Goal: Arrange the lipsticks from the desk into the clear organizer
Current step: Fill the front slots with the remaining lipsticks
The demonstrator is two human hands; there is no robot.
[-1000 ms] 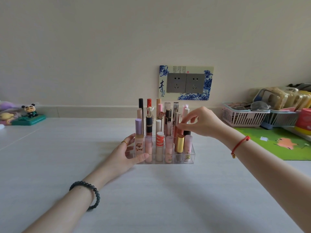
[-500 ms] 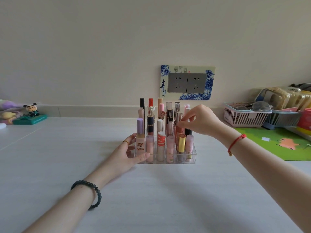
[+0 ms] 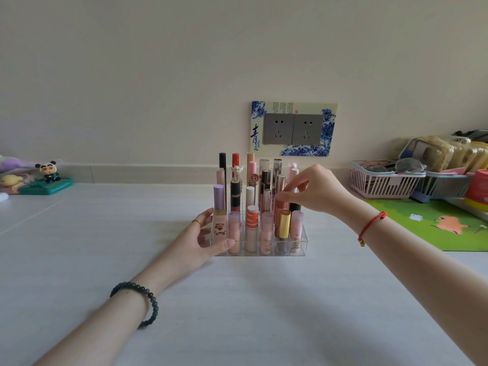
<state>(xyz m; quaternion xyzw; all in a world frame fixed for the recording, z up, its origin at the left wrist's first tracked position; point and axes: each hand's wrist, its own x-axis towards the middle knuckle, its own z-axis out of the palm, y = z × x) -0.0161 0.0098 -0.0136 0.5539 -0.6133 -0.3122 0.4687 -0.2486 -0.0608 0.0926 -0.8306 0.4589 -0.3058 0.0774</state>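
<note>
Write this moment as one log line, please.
left hand: touches organizer at left end | right hand: fingers pinch copper lipstick standing in organizer

The organizer is clear, glossy plastic. The gold lipstick shines like polished metal; the rose lipstick has a softer metallic sheen. The desk looks matt and smooth, with faint grain. The basket is plastic.

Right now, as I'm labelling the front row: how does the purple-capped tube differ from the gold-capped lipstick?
The purple-capped tube is taller than the gold-capped lipstick. The tube stands at the row's left end; the lipstick second from right. The tube carries a bear picture; the lipstick shows none. Both stand upright in the clear organizer.
</note>
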